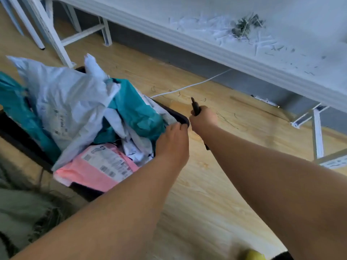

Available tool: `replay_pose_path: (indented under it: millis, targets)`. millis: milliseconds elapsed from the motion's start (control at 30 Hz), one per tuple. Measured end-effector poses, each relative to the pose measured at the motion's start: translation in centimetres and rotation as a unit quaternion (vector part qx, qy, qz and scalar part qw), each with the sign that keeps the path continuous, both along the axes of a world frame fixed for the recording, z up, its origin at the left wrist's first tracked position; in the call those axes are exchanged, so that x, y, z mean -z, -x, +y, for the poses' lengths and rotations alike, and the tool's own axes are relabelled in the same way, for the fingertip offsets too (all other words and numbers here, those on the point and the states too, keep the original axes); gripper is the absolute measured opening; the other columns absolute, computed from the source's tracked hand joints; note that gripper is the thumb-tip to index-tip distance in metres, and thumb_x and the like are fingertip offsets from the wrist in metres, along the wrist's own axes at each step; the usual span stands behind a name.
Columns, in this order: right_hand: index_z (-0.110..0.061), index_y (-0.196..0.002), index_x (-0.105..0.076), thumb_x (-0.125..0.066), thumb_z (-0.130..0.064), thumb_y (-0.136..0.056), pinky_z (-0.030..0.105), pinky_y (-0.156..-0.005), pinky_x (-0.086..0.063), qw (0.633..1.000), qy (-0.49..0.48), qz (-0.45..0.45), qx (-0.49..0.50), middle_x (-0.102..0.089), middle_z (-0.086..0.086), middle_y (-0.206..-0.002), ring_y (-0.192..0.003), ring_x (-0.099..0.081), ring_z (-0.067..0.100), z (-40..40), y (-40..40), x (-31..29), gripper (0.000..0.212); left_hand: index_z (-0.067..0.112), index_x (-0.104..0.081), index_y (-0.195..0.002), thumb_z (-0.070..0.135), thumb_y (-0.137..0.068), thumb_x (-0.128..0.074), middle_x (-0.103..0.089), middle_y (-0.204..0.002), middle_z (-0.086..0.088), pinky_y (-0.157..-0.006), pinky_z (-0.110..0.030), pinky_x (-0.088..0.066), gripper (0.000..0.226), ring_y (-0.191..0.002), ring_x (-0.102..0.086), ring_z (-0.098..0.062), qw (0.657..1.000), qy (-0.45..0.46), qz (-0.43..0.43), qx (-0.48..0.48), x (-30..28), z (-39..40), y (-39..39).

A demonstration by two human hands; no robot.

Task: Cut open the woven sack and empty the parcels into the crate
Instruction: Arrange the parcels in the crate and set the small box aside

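right hand (203,117) grips dark tool (195,107), blade unclear.

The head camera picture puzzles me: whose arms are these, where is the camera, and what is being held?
No machine here: a person wears one camera on the head, looking down at their own bare arms. The left hand grips the rim of a black plastic crate on the wooden floor. The crate holds soft parcels: a pink mailer bag with a label, teal bags and a white crumpled bag. The right hand holds a dark cutting tool; it is blurred, so its type is unclear.
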State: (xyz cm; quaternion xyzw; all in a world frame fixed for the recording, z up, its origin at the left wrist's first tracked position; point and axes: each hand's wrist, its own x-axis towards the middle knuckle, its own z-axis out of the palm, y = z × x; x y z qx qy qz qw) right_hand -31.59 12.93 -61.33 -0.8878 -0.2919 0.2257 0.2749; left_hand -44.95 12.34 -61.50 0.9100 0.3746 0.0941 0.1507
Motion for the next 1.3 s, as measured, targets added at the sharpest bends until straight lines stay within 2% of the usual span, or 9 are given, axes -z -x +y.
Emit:
replay_pose_path:
  millis: [167,267,333,533,733,900,1100,1200,1300]
  targets:
    - [-0.010,-0.116,-0.056,-0.056,-0.013,-0.087,0.023,-0.044,-0.030,0.999,0.041,-0.017,-0.027,-0.060,0.007,-0.087,-0.065,-0.053,0.020,0.9,-7.1,3.5,0.029,0.019,-0.024,-0.147,0.036,-0.094,-0.053,-0.026,-0.154,-0.004,-0.118,-0.041,-0.013,0.063,-0.145,-0.016,-0.024,0.989,-0.020,0.146,-0.009,1.3,3.2,-5.7]
    - [-0.013,-0.119,-0.055,-0.065,-0.016,-0.083,0.022,-0.043,-0.030,0.991,0.095,-0.027,-0.086,-0.060,0.004,-0.086,-0.066,-0.053,0.019,2.9,-10.2,6.3,0.038,0.018,0.003,-0.153,0.049,-0.097,-0.041,0.013,-0.161,-0.006,-0.116,-0.049,0.010,0.079,-0.148,0.017,-0.025,0.961,0.024,0.274,-0.019,2.8,3.7,-8.0]
    - [-0.015,-0.123,-0.053,-0.070,-0.018,-0.081,0.023,-0.045,-0.034,0.982,0.124,-0.036,-0.136,-0.063,0.004,-0.091,-0.071,-0.057,0.020,4.5,-11.4,8.5,0.045,0.018,0.017,-0.151,0.040,-0.096,-0.048,0.030,-0.157,-0.006,-0.114,-0.051,0.016,0.088,-0.143,0.029,-0.027,0.948,0.032,0.314,-0.040,3.8,3.6,-8.8]
    - [-0.016,-0.144,-0.032,-0.075,-0.013,-0.078,0.033,-0.068,-0.044,0.956,0.174,-0.108,-0.212,-0.041,0.007,-0.142,-0.117,-0.056,0.029,8.4,-14.0,13.0,0.078,0.018,0.032,-0.145,0.009,-0.084,-0.064,0.042,-0.150,-0.006,-0.112,-0.051,0.018,0.114,-0.139,0.036,-0.029,0.912,0.055,0.401,-0.070,3.7,4.6,-11.0]
    - [-0.015,-0.145,-0.022,-0.085,-0.023,-0.069,0.036,-0.064,-0.041,0.930,0.214,-0.135,-0.266,-0.027,0.007,-0.147,-0.114,-0.057,0.035,12.2,-16.2,14.1,0.100,0.018,0.033,-0.144,0.001,-0.078,-0.062,0.042,-0.150,-0.007,-0.114,-0.050,0.015,0.117,-0.139,0.037,-0.030,0.900,0.069,0.425,-0.067,2.9,5.1,-12.2]
    - [-0.012,-0.142,-0.023,-0.090,-0.029,-0.061,0.038,-0.064,-0.042,0.912,0.257,-0.119,-0.298,-0.040,0.013,-0.133,-0.111,-0.056,0.034,12.5,-16.5,14.7,0.106,0.017,0.035,-0.143,-0.001,-0.077,-0.061,0.043,-0.149,-0.008,-0.116,-0.051,0.014,0.118,-0.138,0.038,-0.031,0.893,0.073,0.440,-0.057,2.7,5.1,-12.3]
    - [-0.008,-0.132,-0.033,-0.080,-0.017,-0.074,0.032,-0.050,-0.038,0.947,0.222,-0.104,-0.207,-0.038,0.015,-0.130,-0.074,-0.054,0.025,10.4,-15.4,16.2,0.075,0.017,0.036,-0.142,-0.003,-0.079,-0.059,0.045,-0.148,-0.009,-0.117,-0.051,0.013,0.116,-0.137,0.040,-0.031,0.892,0.071,0.443,-0.054,2.8,5.0,-12.1]
    - [-0.010,-0.136,-0.030,-0.079,-0.013,-0.072,0.034,-0.056,-0.044,0.974,0.175,-0.059,-0.132,-0.033,0.016,-0.138,-0.091,-0.061,0.032,8.7,-14.8,15.4,0.081,0.018,0.035,-0.143,-0.006,-0.077,-0.058,0.044,-0.149,-0.008,-0.117,-0.051,0.011,0.116,-0.137,0.039,-0.031,0.898,0.065,0.431,-0.058,2.9,5.0,-12.0]
    - [-0.013,-0.141,-0.025,-0.077,-0.016,-0.072,0.036,-0.059,-0.049,0.991,0.093,-0.035,-0.085,-0.034,0.015,-0.133,-0.088,-0.064,0.034,6.1,-13.7,13.3,0.086,0.021,0.034,-0.144,-0.001,-0.081,-0.061,0.042,-0.150,-0.005,-0.117,-0.050,0.011,0.116,-0.138,0.038,-0.029,0.908,0.071,0.407,-0.064,3.4,5.2,-11.7]
